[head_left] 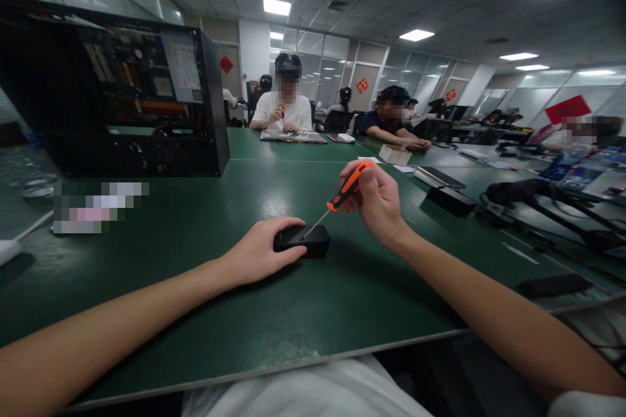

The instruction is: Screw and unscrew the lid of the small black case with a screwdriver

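A small black box-shaped device [313, 242] lies on the green table [195, 313] in front of me. My left hand [261, 251] rests over its left end with the fingers curled around it, holding it down. My right hand [376, 202] is closed on a screwdriver [342, 195] with an orange and black handle. Its thin metal shaft slants down to the left, and the tip touches the top of the black device.
An open black computer case [117, 88] stands at the back left. Black boxes [450, 201], cables [538, 199] and water bottles [581, 169] lie to the right. Other people sit across the far side of the table. The table's near edge runs just below my forearms.
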The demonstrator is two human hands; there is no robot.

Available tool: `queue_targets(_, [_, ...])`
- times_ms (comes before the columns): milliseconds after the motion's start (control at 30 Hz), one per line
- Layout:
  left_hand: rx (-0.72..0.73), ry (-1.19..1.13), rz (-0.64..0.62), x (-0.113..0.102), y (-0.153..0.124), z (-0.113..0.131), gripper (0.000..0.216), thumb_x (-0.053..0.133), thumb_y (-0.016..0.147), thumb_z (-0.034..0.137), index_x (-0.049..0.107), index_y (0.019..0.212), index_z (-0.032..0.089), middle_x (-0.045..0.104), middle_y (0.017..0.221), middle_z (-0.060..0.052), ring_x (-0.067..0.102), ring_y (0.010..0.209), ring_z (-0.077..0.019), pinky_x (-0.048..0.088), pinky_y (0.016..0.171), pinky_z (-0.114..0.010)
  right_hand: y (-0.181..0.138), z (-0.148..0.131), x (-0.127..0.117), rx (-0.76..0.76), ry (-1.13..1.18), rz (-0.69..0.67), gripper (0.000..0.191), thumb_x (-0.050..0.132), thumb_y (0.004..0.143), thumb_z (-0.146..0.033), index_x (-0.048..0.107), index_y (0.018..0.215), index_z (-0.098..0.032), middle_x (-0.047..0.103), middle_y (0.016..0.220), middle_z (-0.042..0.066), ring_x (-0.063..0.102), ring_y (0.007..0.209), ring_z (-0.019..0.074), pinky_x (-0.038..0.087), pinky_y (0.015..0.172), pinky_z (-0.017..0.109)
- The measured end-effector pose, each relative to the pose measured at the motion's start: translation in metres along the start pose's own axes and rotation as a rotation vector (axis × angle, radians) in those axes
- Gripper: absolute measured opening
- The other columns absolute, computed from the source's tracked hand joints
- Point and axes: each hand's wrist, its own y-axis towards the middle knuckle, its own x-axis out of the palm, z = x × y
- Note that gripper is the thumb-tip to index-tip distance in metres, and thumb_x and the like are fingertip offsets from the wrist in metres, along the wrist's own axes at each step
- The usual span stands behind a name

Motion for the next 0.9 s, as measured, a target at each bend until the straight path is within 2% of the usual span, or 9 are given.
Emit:
queue_targets(200, [0.011,0.021,-0.02,0.001,0.0005,0.0003,0.043,0.068,0.09,0.035,0.064,0.128,0.017,0.073,0.121,-0.009,0.069,0.105,-0.0271,0.053,0.09,-0.037,-0.0018,0.0019,0.0019,-0.023,-0.033,-0.011,0.049,0.057,0.089,-0.069,0.059,0.093,-0.021,0.052,0.066,-0.004,0.051,0.045,0.0074,0.038,0.041,0.02])
queue_targets(467, [0.023,0.022,-0.023,0.0026,0.0009,-0.0018,0.041,0.069,0.089,0.033,0.065,0.127,0.017,0.073,0.121,-0.009,0.069,0.105,-0.0268,0.052,0.09,-0.037,-0.0029,-0.0002,-0.0013,-0.08,-0.105,-0.086,0.04,0.059,0.093,-0.059,0.062,0.092,-0.02,0.052,0.062,-0.005,0.049,0.044,0.0061,0.039,0.04,0.019])
queue_targets(633, [0.02,-0.002,-0.034,0.0023,0.001,-0.0012,0.038,0.068,0.091,0.033,0.065,0.126,0.017,0.073,0.119,-0.008,0.068,0.104,-0.0256,0.051,0.089,-0.035,-0.0027,-0.0054,-0.0025,-0.1,-0.087,-0.045,0.037,0.059,0.094,-0.058,0.063,0.093,-0.021,0.053,0.067,-0.004,0.049,0.044,0.0064,0.041,0.04,0.02])
queue_targets(900, [0.013,-0.007,-0.034,0.0021,0.0008,-0.0004,0.038,0.066,0.092,0.035,0.065,0.126,0.017,0.073,0.119,-0.008,0.068,0.104,-0.0253,0.05,0.09,-0.036,-0.0024,-0.0029,-0.0031,-0.149,-0.123,-0.118,0.033,0.059,0.095,-0.054,0.062,0.095,-0.021,0.053,0.063,-0.005,0.05,0.045,0.0067,0.04,0.041,0.019])
